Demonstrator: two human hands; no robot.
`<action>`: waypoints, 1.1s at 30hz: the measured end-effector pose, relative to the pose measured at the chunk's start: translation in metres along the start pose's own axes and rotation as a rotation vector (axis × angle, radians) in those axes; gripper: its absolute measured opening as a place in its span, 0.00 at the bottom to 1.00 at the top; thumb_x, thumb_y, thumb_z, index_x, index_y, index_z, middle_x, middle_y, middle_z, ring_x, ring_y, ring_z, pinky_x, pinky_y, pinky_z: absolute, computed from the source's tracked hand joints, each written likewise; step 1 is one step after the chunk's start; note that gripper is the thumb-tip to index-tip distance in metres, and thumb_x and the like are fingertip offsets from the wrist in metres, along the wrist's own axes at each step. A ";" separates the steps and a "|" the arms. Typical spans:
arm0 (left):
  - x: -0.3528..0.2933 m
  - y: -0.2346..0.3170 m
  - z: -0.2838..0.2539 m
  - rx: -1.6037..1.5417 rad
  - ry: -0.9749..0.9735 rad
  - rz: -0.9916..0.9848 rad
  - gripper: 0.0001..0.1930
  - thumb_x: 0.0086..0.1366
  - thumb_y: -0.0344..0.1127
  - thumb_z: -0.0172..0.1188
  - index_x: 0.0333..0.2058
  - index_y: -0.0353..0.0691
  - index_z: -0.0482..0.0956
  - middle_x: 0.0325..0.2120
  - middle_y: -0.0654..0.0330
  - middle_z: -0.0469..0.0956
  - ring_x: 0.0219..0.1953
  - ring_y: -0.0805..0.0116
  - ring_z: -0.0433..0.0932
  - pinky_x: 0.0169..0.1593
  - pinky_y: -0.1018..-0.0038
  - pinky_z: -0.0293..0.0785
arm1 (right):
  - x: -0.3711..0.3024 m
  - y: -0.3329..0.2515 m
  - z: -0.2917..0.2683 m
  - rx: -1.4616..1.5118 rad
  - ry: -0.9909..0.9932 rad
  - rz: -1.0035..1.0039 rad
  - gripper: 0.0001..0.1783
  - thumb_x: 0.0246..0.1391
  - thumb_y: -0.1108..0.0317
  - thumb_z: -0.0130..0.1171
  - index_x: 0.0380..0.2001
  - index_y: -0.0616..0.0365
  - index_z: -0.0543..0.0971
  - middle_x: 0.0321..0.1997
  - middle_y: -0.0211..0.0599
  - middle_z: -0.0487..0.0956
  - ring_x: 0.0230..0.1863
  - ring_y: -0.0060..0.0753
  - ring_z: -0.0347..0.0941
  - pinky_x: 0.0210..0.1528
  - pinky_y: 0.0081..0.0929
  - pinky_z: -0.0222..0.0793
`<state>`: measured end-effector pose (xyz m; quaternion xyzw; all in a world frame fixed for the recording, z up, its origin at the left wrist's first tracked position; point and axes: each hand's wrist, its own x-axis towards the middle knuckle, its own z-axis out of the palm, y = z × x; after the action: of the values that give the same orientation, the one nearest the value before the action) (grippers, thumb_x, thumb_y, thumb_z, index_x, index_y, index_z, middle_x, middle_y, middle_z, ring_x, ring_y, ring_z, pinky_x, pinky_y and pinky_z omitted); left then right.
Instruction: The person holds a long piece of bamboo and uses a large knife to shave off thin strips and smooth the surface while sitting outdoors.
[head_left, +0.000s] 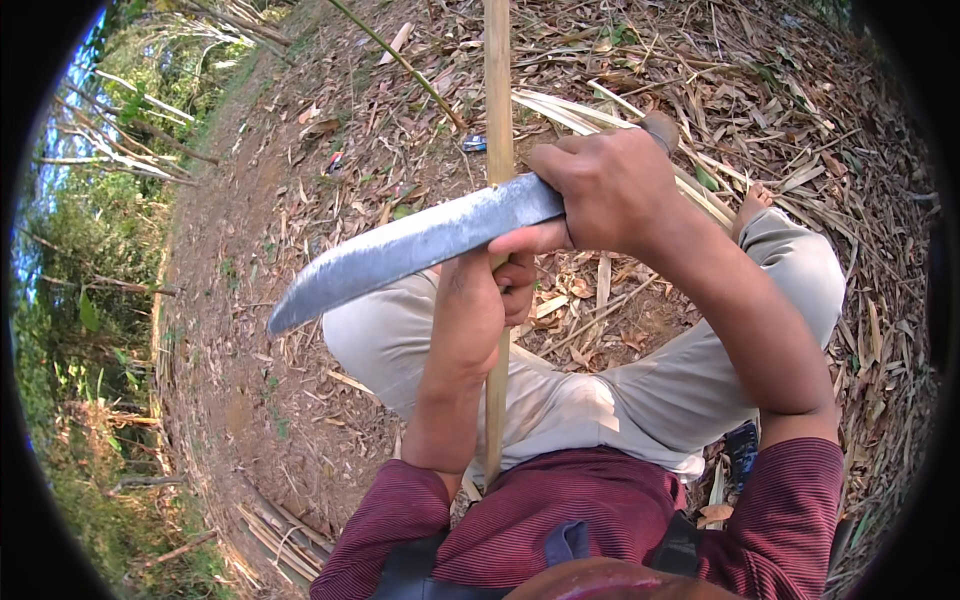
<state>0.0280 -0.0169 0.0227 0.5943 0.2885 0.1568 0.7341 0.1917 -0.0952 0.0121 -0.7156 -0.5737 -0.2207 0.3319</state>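
The right grip (pixel 615 185) clasps the knife (pixel 415 245); the left grip (pixel 482 290) clasps the stick (pixel 497 90), between the legs and under the blade. Loose strips (pixel 555 110) lie beyond; the stick, unsplit where visible, seems unfinished.

We're outdoors here — open brown ground (pixel 235 400) beside green woods (pixel 60 340)! Dry leaves (pixel 850 160) lie thick to the right, pale strips (pixel 555 108) among the litter; over on the left, bare branches (pixel 145 97) jut out, blue sky (pixel 88 45) glinting through — sunlight on the foliage.
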 end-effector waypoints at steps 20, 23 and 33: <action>-0.002 -0.010 -0.013 -0.096 0.051 -0.020 0.22 0.77 0.51 0.31 0.28 0.47 0.65 0.14 0.72 0.56 0.11 0.83 0.48 0.15 0.82 0.39 | -0.007 -0.023 0.002 0.029 -0.190 -0.050 0.46 0.44 0.18 0.48 0.17 0.58 0.76 0.13 0.44 0.75 0.16 0.47 0.76 0.19 0.39 0.71; 0.001 -0.008 -0.009 -0.057 0.055 -0.036 0.22 0.76 0.52 0.31 0.27 0.46 0.63 0.15 0.73 0.53 0.11 0.84 0.48 0.15 0.82 0.39 | -0.004 -0.014 0.002 -0.027 -0.218 -0.034 0.46 0.41 0.17 0.49 0.17 0.57 0.76 0.13 0.43 0.75 0.16 0.46 0.76 0.19 0.38 0.71; -0.029 -0.013 -0.032 -0.102 -0.164 0.012 0.25 0.75 0.58 0.28 0.30 0.45 0.62 0.14 0.71 0.53 0.10 0.84 0.43 0.12 0.83 0.38 | 0.034 0.067 -0.035 0.220 0.122 0.585 0.40 0.54 0.24 0.47 0.17 0.55 0.69 0.11 0.26 0.64 0.10 0.27 0.58 0.15 0.31 0.58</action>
<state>-0.0155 -0.0120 0.0128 0.5687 0.2157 0.1266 0.7836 0.2669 -0.1059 0.0444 -0.7955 -0.3431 -0.0947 0.4905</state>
